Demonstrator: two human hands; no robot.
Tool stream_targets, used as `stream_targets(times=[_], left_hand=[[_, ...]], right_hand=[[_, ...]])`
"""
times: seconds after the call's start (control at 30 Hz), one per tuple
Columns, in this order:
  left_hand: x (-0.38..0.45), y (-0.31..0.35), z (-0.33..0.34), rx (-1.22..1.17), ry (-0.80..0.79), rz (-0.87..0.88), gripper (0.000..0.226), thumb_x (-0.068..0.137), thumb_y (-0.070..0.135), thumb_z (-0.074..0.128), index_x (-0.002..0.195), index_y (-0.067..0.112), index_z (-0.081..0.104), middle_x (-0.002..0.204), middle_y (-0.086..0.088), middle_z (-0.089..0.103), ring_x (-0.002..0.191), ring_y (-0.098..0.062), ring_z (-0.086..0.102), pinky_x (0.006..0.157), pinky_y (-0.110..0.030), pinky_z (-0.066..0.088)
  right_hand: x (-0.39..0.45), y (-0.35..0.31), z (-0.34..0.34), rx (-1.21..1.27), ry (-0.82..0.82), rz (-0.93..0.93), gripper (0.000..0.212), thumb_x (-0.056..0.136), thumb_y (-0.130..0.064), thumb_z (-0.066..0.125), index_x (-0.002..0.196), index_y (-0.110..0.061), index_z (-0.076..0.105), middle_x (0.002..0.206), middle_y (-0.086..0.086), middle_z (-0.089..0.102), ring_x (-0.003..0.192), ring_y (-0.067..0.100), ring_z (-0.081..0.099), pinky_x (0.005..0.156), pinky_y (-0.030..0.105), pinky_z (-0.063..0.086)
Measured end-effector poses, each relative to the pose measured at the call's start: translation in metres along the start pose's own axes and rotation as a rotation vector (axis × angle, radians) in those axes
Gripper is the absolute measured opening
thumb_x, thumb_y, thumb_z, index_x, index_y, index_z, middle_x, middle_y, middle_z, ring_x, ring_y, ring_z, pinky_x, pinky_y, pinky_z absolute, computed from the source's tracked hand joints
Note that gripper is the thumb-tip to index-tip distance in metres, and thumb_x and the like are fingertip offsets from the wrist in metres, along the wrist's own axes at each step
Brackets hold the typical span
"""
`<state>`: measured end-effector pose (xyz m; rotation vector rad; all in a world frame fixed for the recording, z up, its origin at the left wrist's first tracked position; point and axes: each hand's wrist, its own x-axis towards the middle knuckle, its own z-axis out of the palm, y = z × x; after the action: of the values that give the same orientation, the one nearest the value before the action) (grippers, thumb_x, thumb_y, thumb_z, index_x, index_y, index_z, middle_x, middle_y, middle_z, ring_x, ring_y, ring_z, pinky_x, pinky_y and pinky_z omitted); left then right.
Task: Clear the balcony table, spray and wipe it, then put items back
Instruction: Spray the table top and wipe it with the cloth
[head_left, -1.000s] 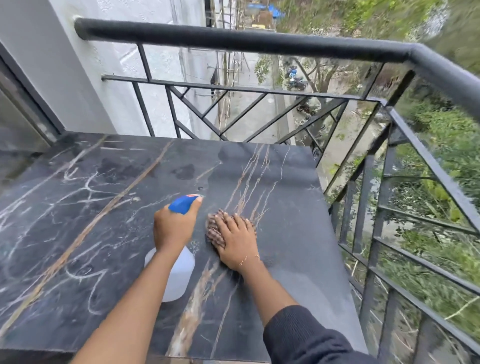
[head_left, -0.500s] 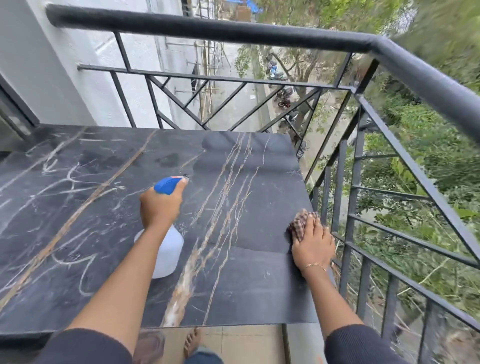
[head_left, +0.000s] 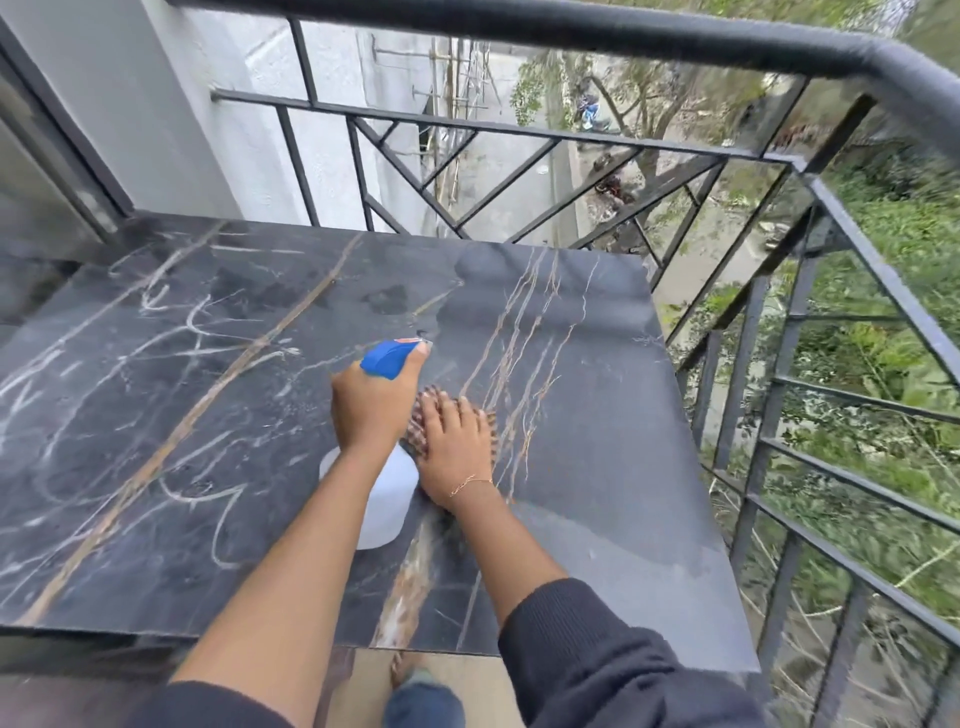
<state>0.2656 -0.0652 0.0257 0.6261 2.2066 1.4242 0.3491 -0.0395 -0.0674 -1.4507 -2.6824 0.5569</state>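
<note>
Now, item one: my right hand (head_left: 457, 447), flat and pressing a checked cloth (head_left: 415, 434), has come back from the table's (head_left: 156, 415) railing-side (head_left: 779, 374) edge to just beside my left hand (head_left: 371, 405). Item two: spray bottle (head_left: 387, 499), clenched in my left hand, stays upright over the marble; blue nozzle (head_left: 387, 358) points away from me. Cloth mostly hidden under my palm; the bottle's neck is covered by my fingers.
</note>
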Motion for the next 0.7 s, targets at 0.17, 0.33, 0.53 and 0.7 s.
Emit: stream_targets(times=[0.17,0.33,0.53,0.7], left_hand=[[-0.004,0.001,-0.003,-0.033,0.0,0.005,0.058,0.057,0.07,0.059,0.084,0.02,0.075,0.081,-0.012,0.073,0.074,-0.036,0.068,0.075,-0.045,0.057],[-0.008,0.002,-0.005,-0.074,-0.005,0.001,0.031,0.071,0.056,0.07,0.063,0.026,0.067,0.059,0.001,0.067,0.046,-0.022,0.053,0.062,-0.035,0.05],[-0.01,0.001,-0.001,-0.055,-0.018,0.014,0.044,0.064,0.064,0.065,0.075,0.022,0.072,0.073,-0.008,0.071,0.06,-0.03,0.061,0.065,-0.035,0.053],[-0.005,-0.003,0.002,-0.026,0.0,0.031,0.039,0.065,0.062,0.066,0.064,0.023,0.066,0.072,-0.009,0.071,0.067,-0.035,0.066,0.068,-0.038,0.055]], right_hand=[[-0.031,0.03,-0.004,-0.041,0.031,-0.19,0.058,0.094,-0.033,0.039,0.147,-0.018,0.023,0.153,0.007,0.028,0.142,0.024,0.023,0.116,0.037,0.012],[-0.062,0.12,-0.03,-0.05,0.154,0.195,0.06,0.092,-0.03,0.042,0.148,-0.017,0.022,0.152,0.004,0.029,0.141,0.024,0.024,0.117,0.035,0.013],[-0.045,0.132,-0.047,-0.038,0.136,0.421,0.065,0.09,-0.027,0.044,0.148,-0.017,0.018,0.154,0.003,0.024,0.143,0.025,0.019,0.117,0.039,0.015],[0.003,0.059,-0.038,-0.007,0.06,0.173,0.064,0.087,-0.021,0.047,0.146,-0.021,0.023,0.153,0.0,0.027,0.141,0.024,0.022,0.115,0.041,0.018]])
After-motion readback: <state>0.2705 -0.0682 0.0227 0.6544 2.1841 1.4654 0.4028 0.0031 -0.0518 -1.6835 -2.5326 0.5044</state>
